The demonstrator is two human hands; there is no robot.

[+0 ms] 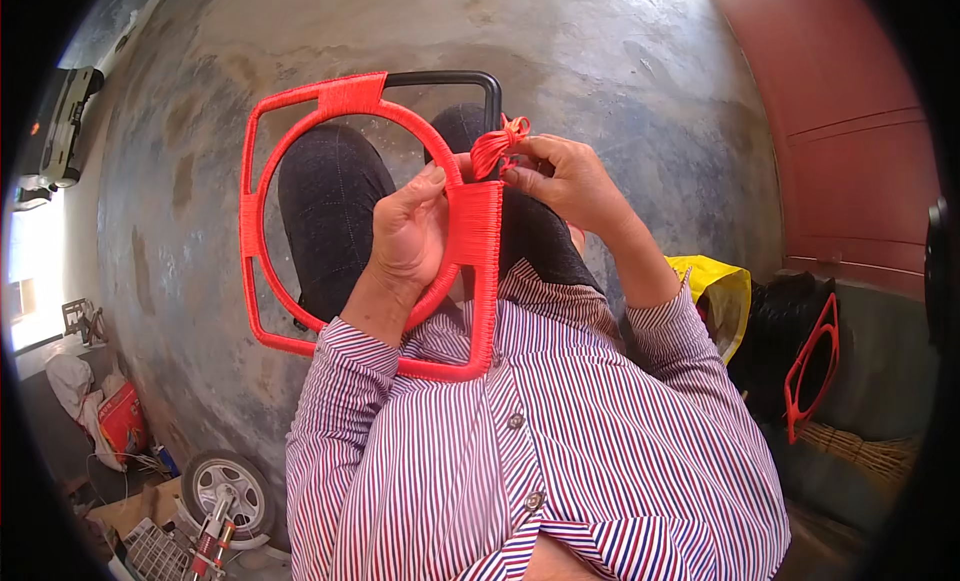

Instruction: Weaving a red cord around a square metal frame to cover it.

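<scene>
The shirt is striped red, white and dark blue (with round buttons), the trousers near-black.

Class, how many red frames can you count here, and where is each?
2: the black-cornered frame in the left hand, and the other red frame at far right, past the yellow bag. Others could be hidden.

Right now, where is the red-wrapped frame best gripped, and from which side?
Probably by the left outer bar of the red-wrapped frame, coming from the left: it is slim and clear of both hands. The right side looks crowded: the left hand grips the ring there, and the right hand is at the red cord bundle by the bare black bar.
</scene>
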